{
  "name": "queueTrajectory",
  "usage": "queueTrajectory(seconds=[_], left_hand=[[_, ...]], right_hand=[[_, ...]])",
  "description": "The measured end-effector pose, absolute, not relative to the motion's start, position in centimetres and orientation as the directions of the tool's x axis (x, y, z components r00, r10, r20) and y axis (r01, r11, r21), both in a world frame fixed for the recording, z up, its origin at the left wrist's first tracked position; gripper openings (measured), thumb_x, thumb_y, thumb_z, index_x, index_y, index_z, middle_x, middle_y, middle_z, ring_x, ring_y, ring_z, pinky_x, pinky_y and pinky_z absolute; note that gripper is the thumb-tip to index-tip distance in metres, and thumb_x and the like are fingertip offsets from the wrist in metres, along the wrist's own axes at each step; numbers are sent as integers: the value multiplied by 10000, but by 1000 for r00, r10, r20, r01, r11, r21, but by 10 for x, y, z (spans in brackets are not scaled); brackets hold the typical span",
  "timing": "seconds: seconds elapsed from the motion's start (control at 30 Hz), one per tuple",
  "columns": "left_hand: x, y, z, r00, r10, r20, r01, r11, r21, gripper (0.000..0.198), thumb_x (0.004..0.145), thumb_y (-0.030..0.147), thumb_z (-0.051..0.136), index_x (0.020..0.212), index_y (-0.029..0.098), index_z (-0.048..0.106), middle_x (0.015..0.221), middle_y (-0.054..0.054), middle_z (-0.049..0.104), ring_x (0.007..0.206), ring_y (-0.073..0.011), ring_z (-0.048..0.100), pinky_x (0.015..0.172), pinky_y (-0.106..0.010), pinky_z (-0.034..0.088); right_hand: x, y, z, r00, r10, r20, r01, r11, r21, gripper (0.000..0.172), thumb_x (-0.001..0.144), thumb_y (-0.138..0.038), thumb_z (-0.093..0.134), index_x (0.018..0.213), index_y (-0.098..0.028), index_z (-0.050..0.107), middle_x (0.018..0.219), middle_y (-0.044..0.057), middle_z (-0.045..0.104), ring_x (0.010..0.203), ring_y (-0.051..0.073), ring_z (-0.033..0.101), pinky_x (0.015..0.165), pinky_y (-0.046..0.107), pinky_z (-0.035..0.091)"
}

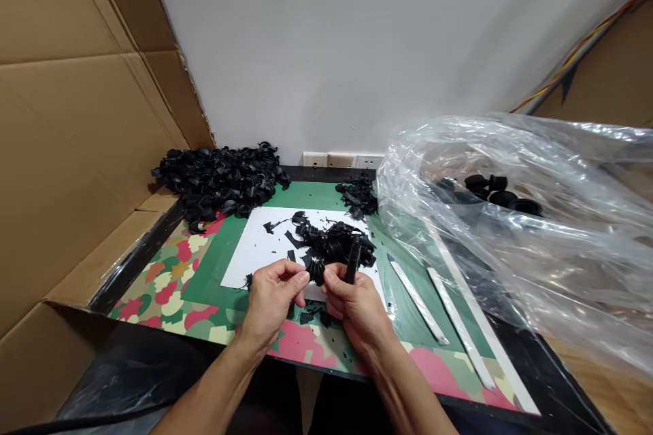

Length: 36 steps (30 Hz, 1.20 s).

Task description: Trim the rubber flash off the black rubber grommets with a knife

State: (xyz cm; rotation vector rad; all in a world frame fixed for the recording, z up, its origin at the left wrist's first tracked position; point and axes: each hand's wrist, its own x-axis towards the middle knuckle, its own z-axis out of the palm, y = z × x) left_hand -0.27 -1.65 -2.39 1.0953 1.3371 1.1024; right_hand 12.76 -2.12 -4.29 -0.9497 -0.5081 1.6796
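My left hand (pixel 278 292) pinches one side of a small black ribbed rubber piece (pixel 315 270), thumb against fingers. On its other side, the thumb and fingers of my right hand (pixel 354 302) close on the same piece. A dark, slim bar-like tool (pixel 353 259) sticks up from the right hand; its tip and exact kind I cannot make out. Just beyond both hands, a heap of black rubber scraps (pixel 334 241) lies on a white sheet (pixel 245 255). More small black bits (pixel 316 316) are scattered under the hands.
A large pile of black trimmings (pixel 224 180) sits back left beside a cardboard box (pixel 76 115); a smaller pile (pixel 360 196) is back right. Two white-wrapped sticks (pixel 418 302) (pixel 462 329) lie on the green mat (pixel 204 279). Black rubber cups (pixel 503 199) rest in a clear plastic bag (pixel 449 149).
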Motion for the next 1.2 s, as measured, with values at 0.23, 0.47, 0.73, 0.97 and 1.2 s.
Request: queueTrajectory(seconds=[0.23,0.47,0.73,0.97,1.2], left_hand=[[-2,-25,-25,38,992,124,217,-129,967,354,768,215,630,1120,227,665,1053,-57,657,621,-104,619,606,-255,523],[-2,-20,-27,42,999,-25,14,24,1000,279,679,222,735,950,154,724,661,-26,720,595,-153,662,524,-220,503],[-3,-14,-34,-18,996,-82,-146,78,986,267,590,178,775,845,131,708,602,0,679,503,-120,624,539,-237,532],[-11,-18,-37,41,992,120,58,-122,991,191,699,151,708,882,172,657,932,-17,585,533,-62,526,499,-215,478],[-16,-19,-39,115,949,295,239,-315,919,140,786,177,668,924,199,664,935,-28,549,669,-108,531,580,-231,464]], right_hand=[[124,-23,-37,16,943,-332,-510,-278,-814,378,519,-443,817,591,-139,604,444,-64,463,352,16,243,369,194,146],[122,-27,-36,83,954,-287,-450,-221,-865,285,562,-386,781,587,-130,659,456,-30,519,376,35,267,384,211,157],[112,-32,-42,47,950,-308,-654,-204,-728,293,550,-362,809,581,-143,616,497,-37,524,371,21,261,377,196,179],[112,-31,-43,-8,947,-321,-674,-242,-698,327,518,-366,839,570,-134,614,451,-62,482,348,6,243,364,186,181],[112,-31,-44,-39,945,-325,-701,-258,-665,319,537,-349,839,546,-138,600,389,-104,375,339,0,211,349,168,199]])
